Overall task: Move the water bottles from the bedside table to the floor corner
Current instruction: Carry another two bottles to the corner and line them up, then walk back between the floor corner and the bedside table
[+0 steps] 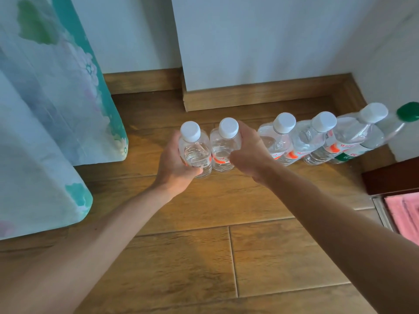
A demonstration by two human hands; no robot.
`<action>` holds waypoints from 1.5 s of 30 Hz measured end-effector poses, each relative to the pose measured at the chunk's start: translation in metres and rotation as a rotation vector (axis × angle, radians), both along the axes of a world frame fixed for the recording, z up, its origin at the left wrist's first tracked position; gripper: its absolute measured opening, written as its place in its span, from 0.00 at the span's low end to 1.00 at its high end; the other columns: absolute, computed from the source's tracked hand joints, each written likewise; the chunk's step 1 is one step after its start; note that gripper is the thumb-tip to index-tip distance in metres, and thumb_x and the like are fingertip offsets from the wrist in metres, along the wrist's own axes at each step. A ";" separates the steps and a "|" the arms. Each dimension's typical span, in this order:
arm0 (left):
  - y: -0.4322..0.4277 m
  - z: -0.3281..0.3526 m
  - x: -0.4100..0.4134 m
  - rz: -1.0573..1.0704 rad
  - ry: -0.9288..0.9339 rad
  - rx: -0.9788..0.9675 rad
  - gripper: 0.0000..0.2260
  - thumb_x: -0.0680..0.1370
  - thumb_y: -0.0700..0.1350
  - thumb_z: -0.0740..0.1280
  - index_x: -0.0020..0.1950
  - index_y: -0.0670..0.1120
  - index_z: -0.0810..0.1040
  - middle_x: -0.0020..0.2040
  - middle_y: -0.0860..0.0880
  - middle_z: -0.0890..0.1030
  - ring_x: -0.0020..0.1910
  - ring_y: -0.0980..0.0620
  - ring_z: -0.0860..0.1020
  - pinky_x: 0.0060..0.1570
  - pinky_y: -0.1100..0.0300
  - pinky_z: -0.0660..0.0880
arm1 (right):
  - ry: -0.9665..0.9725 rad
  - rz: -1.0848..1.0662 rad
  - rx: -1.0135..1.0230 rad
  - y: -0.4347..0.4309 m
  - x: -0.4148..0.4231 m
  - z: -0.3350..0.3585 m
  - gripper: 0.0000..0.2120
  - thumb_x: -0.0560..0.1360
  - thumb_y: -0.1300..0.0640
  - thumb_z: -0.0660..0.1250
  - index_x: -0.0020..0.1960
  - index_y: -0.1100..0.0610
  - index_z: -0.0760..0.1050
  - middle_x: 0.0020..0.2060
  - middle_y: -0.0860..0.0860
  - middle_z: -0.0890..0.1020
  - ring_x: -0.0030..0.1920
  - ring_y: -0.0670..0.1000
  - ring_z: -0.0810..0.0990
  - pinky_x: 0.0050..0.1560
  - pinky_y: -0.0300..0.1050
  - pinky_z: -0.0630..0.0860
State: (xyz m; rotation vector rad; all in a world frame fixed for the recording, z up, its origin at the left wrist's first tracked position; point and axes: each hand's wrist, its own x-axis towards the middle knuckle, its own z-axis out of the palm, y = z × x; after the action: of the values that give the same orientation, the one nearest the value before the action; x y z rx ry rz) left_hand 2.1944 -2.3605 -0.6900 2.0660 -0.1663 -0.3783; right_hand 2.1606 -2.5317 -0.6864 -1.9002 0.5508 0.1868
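Note:
Several clear water bottles stand in a row on the wooden floor (pixel 204 257), running toward the wall corner at the right. My left hand (pixel 173 165) grips the leftmost white-capped bottle (pixel 194 147) around its body. My right hand (pixel 248 152) grips the second white-capped bottle (pixel 223 146) beside it. Both bottles stand upright, side by side, at floor level. To the right stand three more white-capped bottles (pixel 280 137) with orange labels. A green-capped bottle (pixel 405 113) is last, nearest the corner.
A teal floral curtain (pixel 52 123) hangs to the floor on the left. A wooden skirting board (pixel 256 94) runs along the white wall behind the row. A dark wood furniture edge (pixel 390 180) and a pink cloth (pixel 405 214) are at the right.

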 end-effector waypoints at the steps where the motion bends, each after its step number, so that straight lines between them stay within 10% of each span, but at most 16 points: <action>1: 0.001 -0.001 0.000 -0.004 0.000 0.001 0.32 0.63 0.31 0.78 0.58 0.53 0.68 0.48 0.59 0.75 0.48 0.64 0.74 0.39 0.80 0.68 | -0.003 0.002 -0.003 0.000 0.000 0.000 0.37 0.64 0.71 0.61 0.71 0.49 0.66 0.65 0.54 0.73 0.52 0.52 0.78 0.31 0.35 0.78; 11: -0.001 -0.002 0.000 -0.063 -0.054 -0.007 0.31 0.66 0.31 0.76 0.59 0.54 0.67 0.49 0.62 0.73 0.50 0.72 0.72 0.45 0.78 0.70 | 0.034 -0.019 -0.042 0.001 -0.006 0.012 0.29 0.71 0.72 0.62 0.68 0.53 0.64 0.55 0.51 0.73 0.46 0.47 0.74 0.36 0.36 0.73; 15: 0.003 -0.008 -0.002 -0.064 -0.031 -0.001 0.33 0.66 0.33 0.77 0.63 0.55 0.66 0.52 0.63 0.72 0.55 0.61 0.73 0.56 0.62 0.74 | 0.060 -0.010 -0.037 0.001 -0.008 0.014 0.29 0.71 0.72 0.62 0.68 0.53 0.64 0.56 0.51 0.74 0.51 0.50 0.74 0.36 0.35 0.72; 21: 0.005 -0.009 -0.001 -0.073 0.072 0.062 0.39 0.66 0.36 0.78 0.70 0.51 0.62 0.57 0.56 0.73 0.61 0.55 0.73 0.59 0.64 0.69 | 0.148 -0.002 0.018 -0.002 -0.012 0.018 0.28 0.73 0.71 0.60 0.69 0.53 0.61 0.47 0.46 0.71 0.43 0.44 0.71 0.36 0.38 0.72; 28: 0.019 0.015 -0.015 -0.090 0.188 0.259 0.40 0.69 0.42 0.77 0.74 0.48 0.59 0.71 0.46 0.69 0.69 0.48 0.70 0.68 0.51 0.69 | 0.412 -0.012 0.072 0.008 -0.037 0.028 0.31 0.72 0.64 0.67 0.74 0.59 0.61 0.63 0.54 0.73 0.62 0.56 0.73 0.54 0.46 0.73; 36: 0.045 0.125 -0.095 -0.328 0.334 0.725 0.34 0.75 0.52 0.69 0.76 0.44 0.58 0.71 0.41 0.67 0.70 0.43 0.67 0.67 0.52 0.67 | 0.700 0.335 -0.366 0.034 -0.123 0.119 0.30 0.75 0.55 0.66 0.74 0.56 0.59 0.68 0.58 0.71 0.68 0.61 0.71 0.63 0.53 0.72; 45: 0.056 0.344 -0.158 -0.611 0.221 0.802 0.34 0.76 0.55 0.65 0.76 0.45 0.53 0.70 0.43 0.66 0.68 0.42 0.67 0.63 0.48 0.70 | 0.658 0.530 -0.599 0.075 -0.197 0.327 0.29 0.76 0.56 0.65 0.73 0.54 0.56 0.67 0.54 0.69 0.67 0.57 0.68 0.58 0.54 0.73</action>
State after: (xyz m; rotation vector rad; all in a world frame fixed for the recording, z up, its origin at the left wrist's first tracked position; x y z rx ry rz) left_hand 2.0367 -2.3044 -0.3464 2.6987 -0.5929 -1.1966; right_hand 1.9638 -2.4564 -0.3597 -2.5449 0.5542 1.1255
